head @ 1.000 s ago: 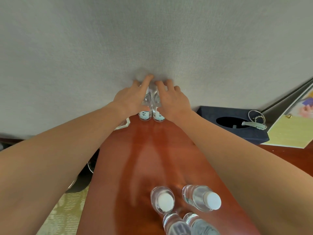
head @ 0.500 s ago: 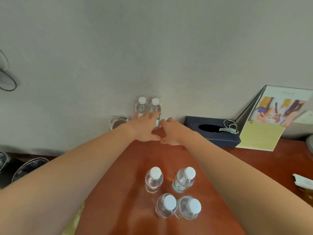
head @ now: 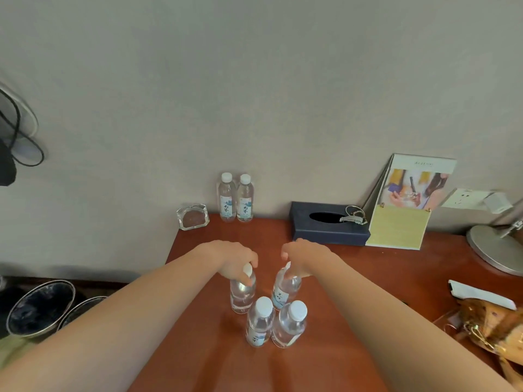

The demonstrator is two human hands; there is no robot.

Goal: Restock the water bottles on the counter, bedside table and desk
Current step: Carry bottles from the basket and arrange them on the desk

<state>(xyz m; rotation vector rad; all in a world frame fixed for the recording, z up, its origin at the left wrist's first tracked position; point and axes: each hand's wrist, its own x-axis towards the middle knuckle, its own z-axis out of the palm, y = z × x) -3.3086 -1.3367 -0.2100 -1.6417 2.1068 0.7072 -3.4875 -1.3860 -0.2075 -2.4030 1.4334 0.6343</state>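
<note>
Since the two spare bottles stand just on my side of both hands, crowded right up against the ones I'm holding, the trick here is lifting straight up so nothing gets knocked over. My left hand has its fingers curled round the neck of the left bottle. My right hand pinches the top of the right bottle (that one leans a bit, so I'd straighten it as it comes up). I can't tell whether either base is off the desk, and my right fingers hide most of that cap. Well beyond my hands, the wall pair stands upright and touching, with a glass ashtray just to its left. The labels are too small to read.
</note>
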